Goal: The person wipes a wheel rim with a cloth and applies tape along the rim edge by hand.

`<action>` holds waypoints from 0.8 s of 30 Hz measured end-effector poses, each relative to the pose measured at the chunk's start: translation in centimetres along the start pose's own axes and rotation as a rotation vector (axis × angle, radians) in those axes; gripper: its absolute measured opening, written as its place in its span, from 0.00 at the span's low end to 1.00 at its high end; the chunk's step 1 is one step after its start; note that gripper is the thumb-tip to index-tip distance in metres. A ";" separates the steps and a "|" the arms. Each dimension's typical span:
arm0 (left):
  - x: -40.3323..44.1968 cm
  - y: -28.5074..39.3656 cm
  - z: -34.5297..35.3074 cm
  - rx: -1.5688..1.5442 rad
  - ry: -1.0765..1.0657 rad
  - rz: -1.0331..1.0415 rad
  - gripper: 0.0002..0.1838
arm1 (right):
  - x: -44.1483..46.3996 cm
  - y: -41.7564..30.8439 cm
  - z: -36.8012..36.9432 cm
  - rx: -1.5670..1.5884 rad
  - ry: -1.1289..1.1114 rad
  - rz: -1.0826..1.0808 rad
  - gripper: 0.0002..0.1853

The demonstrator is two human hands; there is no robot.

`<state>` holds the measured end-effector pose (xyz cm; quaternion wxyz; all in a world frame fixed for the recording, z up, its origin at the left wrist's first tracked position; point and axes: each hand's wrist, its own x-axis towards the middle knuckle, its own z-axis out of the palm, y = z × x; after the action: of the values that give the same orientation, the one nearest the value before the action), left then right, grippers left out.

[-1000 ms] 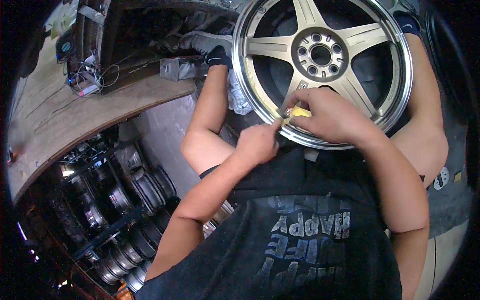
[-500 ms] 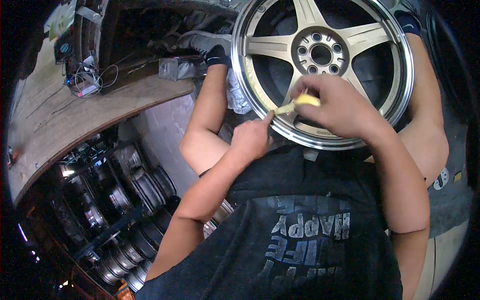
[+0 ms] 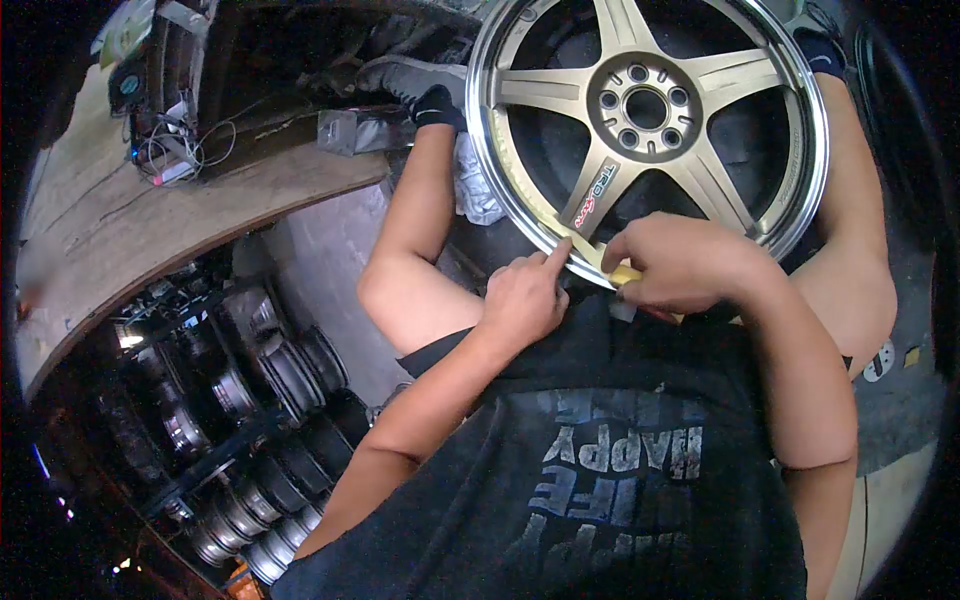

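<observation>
Between my legs lies a gold five-spoke wheel rim (image 3: 625, 100) with a polished lip and a lettered spoke. My right hand (image 3: 695, 260) is closed around a roll of yellow masking tape (image 3: 625, 275) above the near edge of the wheel. From the roll a strip of masking tape (image 3: 592, 250) runs to the inner edge of the lip, where tape also follows the left side. The stretched index finger of my left hand (image 3: 525, 295) presses on the strip near the lower-left lip; its other fingers are curled and hold nothing.
A wooden bench (image 3: 270, 200) stands to the left, with a small device and white cables (image 3: 170, 150) on it. Under it, several metal wheels (image 3: 285, 375) sit on a rack. A crumpled plastic bag (image 3: 477, 185) lies left of the wheel rim.
My right hand has moved down toward the near edge with the tape roll, uncovering the lettered spoke. The left fingertip has slid right along the lip.
</observation>
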<state>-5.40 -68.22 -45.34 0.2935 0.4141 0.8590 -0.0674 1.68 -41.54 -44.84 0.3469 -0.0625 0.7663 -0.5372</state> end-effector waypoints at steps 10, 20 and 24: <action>-0.3 -0.4 0.4 -0.049 0.057 0.003 0.37 | 1.4 -0.9 0.5 -0.028 -0.178 0.155 0.21; 4.9 -10.4 -4.5 0.044 0.139 0.497 0.26 | 2.5 -1.4 3.5 -0.334 -0.042 0.251 0.25; 7.2 -12.8 -4.0 0.066 0.000 0.649 0.29 | 3.4 -1.2 4.4 -0.411 -0.098 0.295 0.32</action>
<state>-20.27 -70.19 -47.77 0.2860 0.6756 0.6795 0.0019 1.44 -47.03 -46.18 0.4384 -0.0450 0.8424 -0.3102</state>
